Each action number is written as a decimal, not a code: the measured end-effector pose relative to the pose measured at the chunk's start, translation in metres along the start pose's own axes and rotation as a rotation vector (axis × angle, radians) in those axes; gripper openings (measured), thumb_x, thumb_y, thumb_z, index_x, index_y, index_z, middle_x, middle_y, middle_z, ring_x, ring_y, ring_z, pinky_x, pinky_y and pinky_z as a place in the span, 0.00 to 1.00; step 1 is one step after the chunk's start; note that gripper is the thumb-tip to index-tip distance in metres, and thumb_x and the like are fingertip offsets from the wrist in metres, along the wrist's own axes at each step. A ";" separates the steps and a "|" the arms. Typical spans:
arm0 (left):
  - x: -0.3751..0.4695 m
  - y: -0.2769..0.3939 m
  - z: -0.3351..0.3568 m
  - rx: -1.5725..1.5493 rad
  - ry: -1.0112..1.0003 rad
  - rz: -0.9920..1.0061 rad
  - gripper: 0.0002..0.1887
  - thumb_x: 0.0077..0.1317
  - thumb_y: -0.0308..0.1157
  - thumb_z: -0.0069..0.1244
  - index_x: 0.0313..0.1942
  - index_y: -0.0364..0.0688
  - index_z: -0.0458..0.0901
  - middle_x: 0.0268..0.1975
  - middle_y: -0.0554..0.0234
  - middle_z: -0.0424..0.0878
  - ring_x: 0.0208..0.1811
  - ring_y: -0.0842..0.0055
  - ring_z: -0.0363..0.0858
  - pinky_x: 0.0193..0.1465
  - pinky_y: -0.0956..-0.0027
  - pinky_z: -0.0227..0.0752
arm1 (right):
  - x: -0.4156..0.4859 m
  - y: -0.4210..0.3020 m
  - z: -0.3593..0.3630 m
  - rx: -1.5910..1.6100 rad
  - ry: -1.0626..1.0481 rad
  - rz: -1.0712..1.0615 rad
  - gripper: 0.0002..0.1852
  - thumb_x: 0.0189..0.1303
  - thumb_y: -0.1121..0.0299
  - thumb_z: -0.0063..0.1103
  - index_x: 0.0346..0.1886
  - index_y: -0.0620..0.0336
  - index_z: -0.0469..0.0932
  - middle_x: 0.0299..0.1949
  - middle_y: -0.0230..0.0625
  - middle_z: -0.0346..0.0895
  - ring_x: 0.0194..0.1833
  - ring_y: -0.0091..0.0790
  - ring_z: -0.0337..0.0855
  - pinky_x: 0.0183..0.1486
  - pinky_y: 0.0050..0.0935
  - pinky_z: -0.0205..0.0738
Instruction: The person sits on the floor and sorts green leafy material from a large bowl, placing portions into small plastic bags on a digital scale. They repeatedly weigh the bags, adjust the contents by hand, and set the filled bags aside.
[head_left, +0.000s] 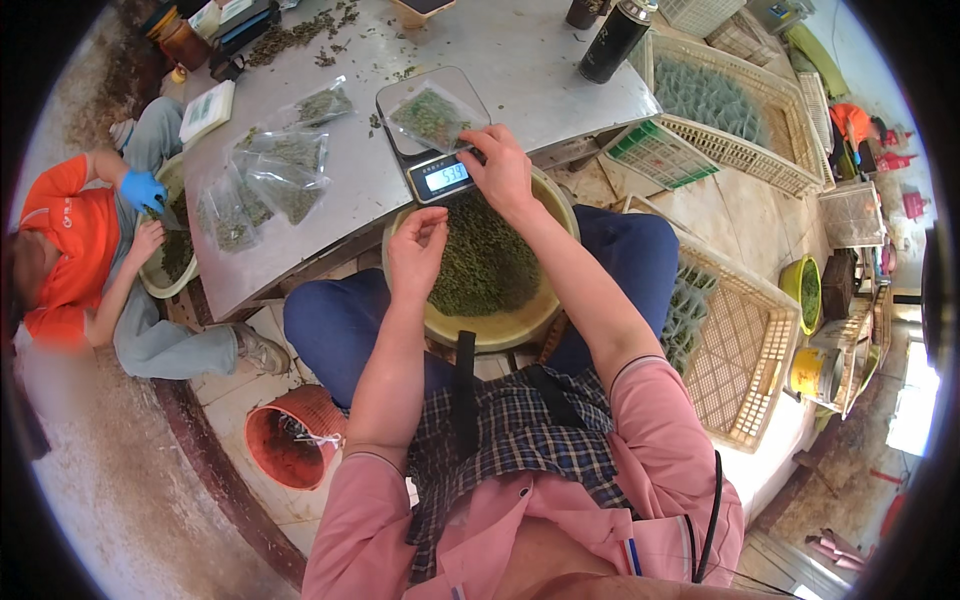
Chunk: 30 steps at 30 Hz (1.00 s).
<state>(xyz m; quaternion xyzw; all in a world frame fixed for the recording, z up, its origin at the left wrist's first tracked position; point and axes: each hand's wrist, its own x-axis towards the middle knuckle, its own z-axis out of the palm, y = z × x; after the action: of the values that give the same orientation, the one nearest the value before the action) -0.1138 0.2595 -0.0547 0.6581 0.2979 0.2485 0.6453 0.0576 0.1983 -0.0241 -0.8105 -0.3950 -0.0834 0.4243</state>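
A digital scale with a lit display (448, 175) stands at the edge of a metal table. On its pan lies a clear plastic bag of dried green plant bits (429, 114). My right hand (499, 166) pinches the near right corner of this bag. My left hand (418, 247) is raised over the rim of a yellow basin (517, 326), thumb and fingertips close together; whether something small is between them I cannot tell. Loose dark green plant bits (484, 262) fill much of the basin. Several filled clear bags (289, 180) lie on the table, left of the scale.
A black thermos (615, 45) stands at the table's (540, 82) right end. Plastic crates (750, 352) holding filled bags are on the right. A co-worker with a blue glove (142, 191) sits left by another basin (187, 274). A red basket (289, 442) lies on the floor.
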 end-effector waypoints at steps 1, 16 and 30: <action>0.001 -0.001 -0.001 0.001 0.005 0.000 0.11 0.63 0.21 0.52 0.47 0.35 0.82 0.41 0.64 0.85 0.40 0.84 0.81 0.45 0.78 0.75 | 0.000 -0.002 -0.001 -0.055 0.017 -0.046 0.12 0.47 0.71 0.70 0.39 0.51 0.84 0.37 0.32 0.77 0.35 0.36 0.78 0.37 0.35 0.74; 0.002 0.043 -0.007 0.340 -0.088 0.149 0.27 0.53 0.26 0.65 0.54 0.34 0.78 0.49 0.56 0.84 0.49 0.72 0.82 0.52 0.69 0.75 | 0.010 -0.098 -0.107 -0.112 -0.694 -0.573 0.08 0.48 0.69 0.63 0.33 0.53 0.83 0.32 0.33 0.81 0.39 0.40 0.82 0.38 0.39 0.78; -0.041 0.022 0.031 -0.045 -0.190 0.054 0.20 0.53 0.26 0.65 0.48 0.35 0.82 0.43 0.67 0.84 0.44 0.83 0.79 0.49 0.74 0.72 | -0.028 -0.069 -0.149 -0.069 -0.770 -0.168 0.16 0.52 0.55 0.66 0.35 0.58 0.84 0.27 0.45 0.82 0.33 0.49 0.83 0.36 0.43 0.76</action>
<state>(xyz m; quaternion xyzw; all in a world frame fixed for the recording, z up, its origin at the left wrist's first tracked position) -0.1195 0.2087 -0.0319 0.6719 0.2119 0.2089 0.6782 0.0190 0.0929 0.0990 -0.7611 -0.5871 0.1792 0.2095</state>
